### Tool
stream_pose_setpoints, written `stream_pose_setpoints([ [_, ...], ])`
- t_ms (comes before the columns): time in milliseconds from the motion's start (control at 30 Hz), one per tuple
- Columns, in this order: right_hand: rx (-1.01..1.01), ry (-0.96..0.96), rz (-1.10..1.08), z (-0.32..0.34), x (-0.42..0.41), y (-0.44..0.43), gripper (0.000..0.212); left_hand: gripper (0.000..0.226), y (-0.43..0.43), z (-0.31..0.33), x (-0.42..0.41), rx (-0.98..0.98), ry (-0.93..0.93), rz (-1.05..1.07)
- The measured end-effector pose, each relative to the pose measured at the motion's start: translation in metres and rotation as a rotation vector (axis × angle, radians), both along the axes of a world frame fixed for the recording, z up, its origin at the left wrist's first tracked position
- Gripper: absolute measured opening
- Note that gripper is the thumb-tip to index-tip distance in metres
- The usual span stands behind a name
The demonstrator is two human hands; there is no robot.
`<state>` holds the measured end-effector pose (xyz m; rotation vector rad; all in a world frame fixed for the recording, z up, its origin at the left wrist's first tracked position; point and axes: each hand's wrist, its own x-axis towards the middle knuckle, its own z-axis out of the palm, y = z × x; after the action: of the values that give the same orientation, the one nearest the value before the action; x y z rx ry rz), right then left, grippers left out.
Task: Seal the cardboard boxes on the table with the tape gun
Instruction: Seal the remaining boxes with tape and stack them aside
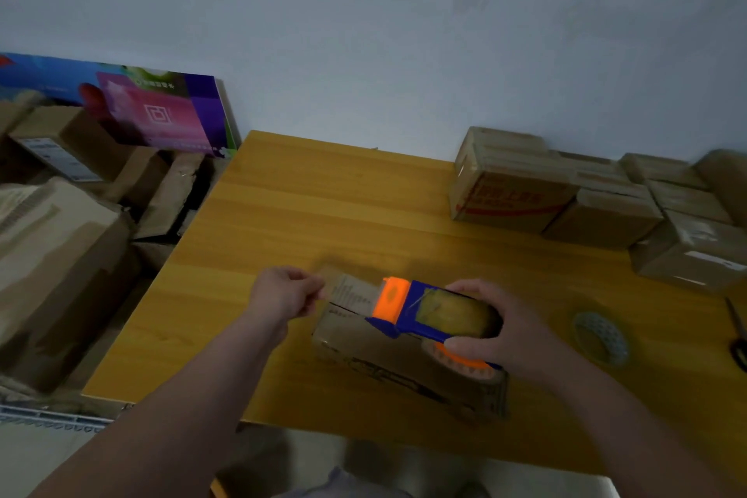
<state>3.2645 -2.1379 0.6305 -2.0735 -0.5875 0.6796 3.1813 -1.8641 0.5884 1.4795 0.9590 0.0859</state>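
On wood-grain table (283, 194), right hand (497, 332) gripping blue-orange tape gun (408, 307) atop cardboard box (364, 340), left hand (283, 291) pinching tape (337, 277)

Plain pale wall (364, 32), blue-grey in dim, even light. Yellow-orange wood-grain worktop (323, 206) set against it. Left of the worktop and lower down, a heap of brown cartons (60, 255); a bright printed carton (161, 109) leans on the wall behind. Pale floor (404, 461) below the near edge.
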Motion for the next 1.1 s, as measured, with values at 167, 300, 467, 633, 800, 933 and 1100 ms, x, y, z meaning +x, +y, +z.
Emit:
stream_pose_setpoints([
  [167, -0.083, -0.123, 0.045, 0.004, -0.003, 0.019, 0.055, 0.029, -0.005, -0.013, -0.004, 0.109, -0.026, 0.073],
  [300, -0.11, -0.176, 0.082, 0.003, -0.004, 0.029, 0.056, 0.032, 0.0, -0.024, -0.008, 0.182, 0.004, 0.087],
  [467, -0.111, -0.221, 0.095, 0.002, -0.006, 0.029, 0.061, 0.034, -0.004, -0.045, -0.008, 0.333, 0.121, -0.045],
  [633, -0.115, -0.25, 0.1, 0.001, -0.008, 0.027, 0.058, 0.026, -0.006, -0.048, 0.0, 0.498, 0.218, -0.29],
  [800, -0.126, -0.245, 0.094, -0.004, -0.005, 0.025, 0.062, 0.027, 0.004, -0.051, -0.002, 0.576, 0.379, -0.466],
  [933, -0.125, -0.24, 0.105, -0.005, -0.003, 0.025, 0.059, 0.025, -0.006, -0.032, -0.006, 0.371, 0.089, -0.224],
  [1100, -0.116, -0.246, 0.081, -0.007, -0.003, 0.025, 0.061, 0.062, -0.023, -0.012, -0.018, -0.051, -0.022, -0.506],
])
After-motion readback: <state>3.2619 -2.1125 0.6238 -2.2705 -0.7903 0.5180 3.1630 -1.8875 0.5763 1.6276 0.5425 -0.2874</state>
